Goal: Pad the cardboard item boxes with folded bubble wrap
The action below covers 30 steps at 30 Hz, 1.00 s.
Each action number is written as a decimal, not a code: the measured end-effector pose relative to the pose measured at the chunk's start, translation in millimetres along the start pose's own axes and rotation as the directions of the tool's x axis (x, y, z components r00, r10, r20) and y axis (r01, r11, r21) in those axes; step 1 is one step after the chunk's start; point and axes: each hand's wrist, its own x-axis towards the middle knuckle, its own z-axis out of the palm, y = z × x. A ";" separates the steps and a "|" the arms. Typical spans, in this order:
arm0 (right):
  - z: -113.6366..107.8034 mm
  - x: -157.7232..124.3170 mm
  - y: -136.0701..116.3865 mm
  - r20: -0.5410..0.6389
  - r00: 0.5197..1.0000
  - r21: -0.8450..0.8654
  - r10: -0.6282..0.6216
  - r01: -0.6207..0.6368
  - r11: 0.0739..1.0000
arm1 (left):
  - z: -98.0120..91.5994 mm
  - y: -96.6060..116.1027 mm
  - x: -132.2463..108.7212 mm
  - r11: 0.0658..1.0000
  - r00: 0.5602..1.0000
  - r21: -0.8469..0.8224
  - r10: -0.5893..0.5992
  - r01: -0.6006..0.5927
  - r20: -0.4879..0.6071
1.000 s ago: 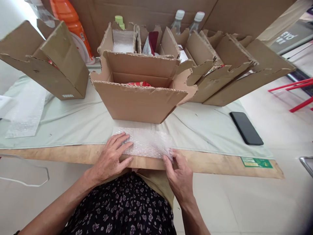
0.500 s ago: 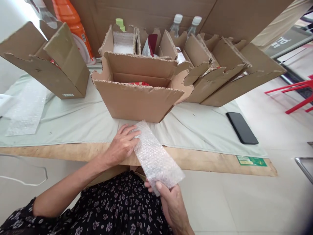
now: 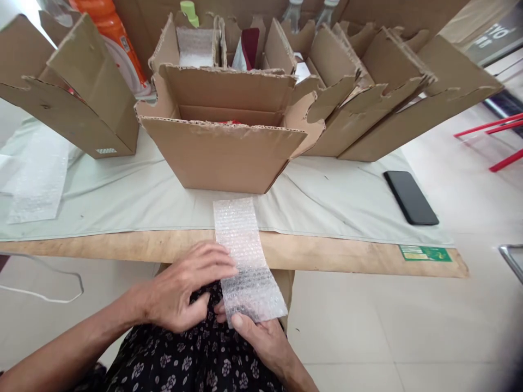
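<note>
A strip of clear bubble wrap (image 3: 245,245) slants from the cloth on the table over the wooden front edge and down to my lap. My right hand (image 3: 261,337) grips its near end, thumb on top and fingers underneath. Beside the strip's left edge, my left hand (image 3: 188,286) is open, its fingers stretched out with the tips at the wrap and the thumb held apart. Just beyond the far end of the strip stands an open-topped cardboard box (image 3: 224,158); something red shows inside it.
Several more cardboard boxes (image 3: 359,120) line the back, and another box (image 3: 87,98) stands left by an orange bottle (image 3: 114,46). More bubble wrap (image 3: 41,174) lies at left. A black phone (image 3: 411,197) rests on the right of the cloth (image 3: 327,201).
My left hand has slid back towards me, off the wrap's far part, and its thumb has spread. The wrap has turned straighter, and my right hand has shifted left with its near end.
</note>
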 end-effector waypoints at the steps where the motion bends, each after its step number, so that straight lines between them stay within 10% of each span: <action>1: -2.2 0.8 -6.7 0.016 0.998 -0.055 -0.063 0.064 0.996 | 3.2 6.2 -6.3 1.000 0.999 -0.027 -0.004 0.004 0.036; 6: -16.9 17.2 -48.8 0.064 0.925 -0.323 -0.374 0.374 0.869 | 35.7 7.6 -13.2 0.993 0.974 0.023 -0.108 0.115 -0.197; 12: -28.5 31.1 -53.4 0.020 0.774 -0.679 -0.633 0.476 0.559 | 52.5 2.2 -4.1 0.923 0.806 0.019 -0.326 0.385 -0.494; 18: -23.9 36.8 -42.9 0.038 0.650 -0.894 -0.759 0.361 0.265 | 38.1 -8.7 4.8 0.908 0.859 0.178 -0.274 0.379 -0.432; 30: -40.2 49.1 -42.6 0.125 0.763 -0.980 -0.635 0.197 0.044 | 32.4 -6.0 -5.0 0.883 0.897 0.353 -0.148 0.310 -0.417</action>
